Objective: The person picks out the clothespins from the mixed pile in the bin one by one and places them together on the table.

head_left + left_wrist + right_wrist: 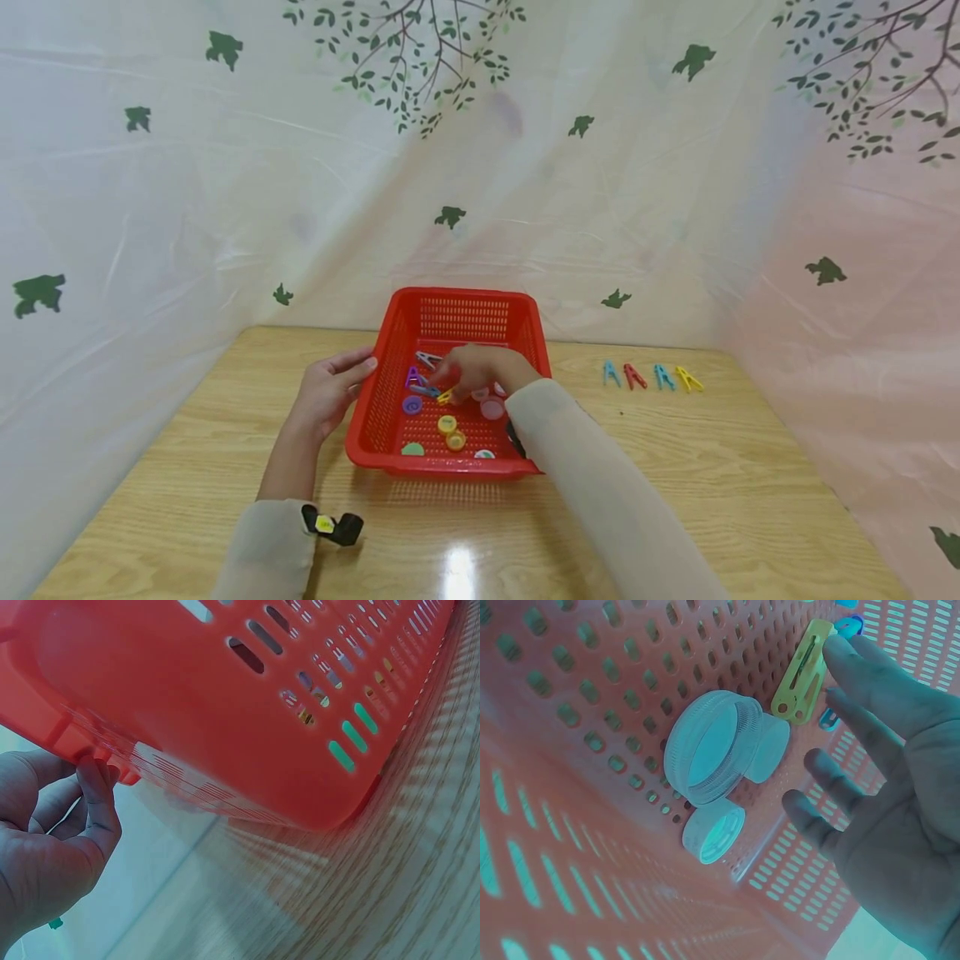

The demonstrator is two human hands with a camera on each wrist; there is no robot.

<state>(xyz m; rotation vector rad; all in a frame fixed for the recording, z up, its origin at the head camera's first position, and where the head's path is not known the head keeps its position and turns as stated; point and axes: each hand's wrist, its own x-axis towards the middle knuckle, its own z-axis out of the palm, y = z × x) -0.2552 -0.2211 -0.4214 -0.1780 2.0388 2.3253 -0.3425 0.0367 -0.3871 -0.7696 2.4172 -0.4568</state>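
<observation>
Pale sheeting printed with green leaves and branches [337, 192] encloses a light wood-grain tabletop [187, 483]. Centred on it is a red rectangular perforated plastic basket [457, 462]. Your left hand [330, 392] is partly closed, its thumb and curled fingers gripping the basket's left rim. Your right hand [480, 371] is inside the basket, fingers spread and slightly bent. Its tips meet the end of a yellow plastic clothespin [804, 675]; you cannot tell from these views whether it is pinched.

Near the right fingertips, note a blue clothespin [425, 390], a purple clothespin [412, 378] and a grey clothespin [428, 359]. Toward your side of the basket floor are a round purple cap [412, 405], two round yellow caps [455, 441] and a green cap [412, 449]. Right of the basket, four coloured clothespins [632, 377] lie in a row: two blue, one red, one yellow.
</observation>
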